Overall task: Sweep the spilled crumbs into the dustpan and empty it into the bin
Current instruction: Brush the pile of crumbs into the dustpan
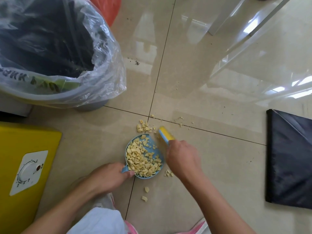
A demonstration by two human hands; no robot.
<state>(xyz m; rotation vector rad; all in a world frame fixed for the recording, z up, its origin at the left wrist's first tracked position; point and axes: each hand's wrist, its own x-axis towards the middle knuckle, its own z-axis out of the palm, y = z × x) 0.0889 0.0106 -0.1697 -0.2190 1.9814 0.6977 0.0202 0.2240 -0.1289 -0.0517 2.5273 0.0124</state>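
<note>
Head view: left hand [109, 176] grip clenched on handle of small round blue plastic dustpan [157, 150], heaped with pale yellow crumbs [141, 160]. Right hand [183, 157] grasps yellow-blue brush [166, 135]; loose pile [143, 126] beyond pan lip. Risk: hard flick scatters pile; tilt spills load before bag-lined grey bin [55, 97], far left of grip.

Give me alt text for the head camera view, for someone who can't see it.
A person's left hand holds a blue dustpan full of yellow crumbs on a tiled floor while the right hand sweeps with a small brush. Loose crumbs lie beyond it; a lined bin stands upper left.
</note>
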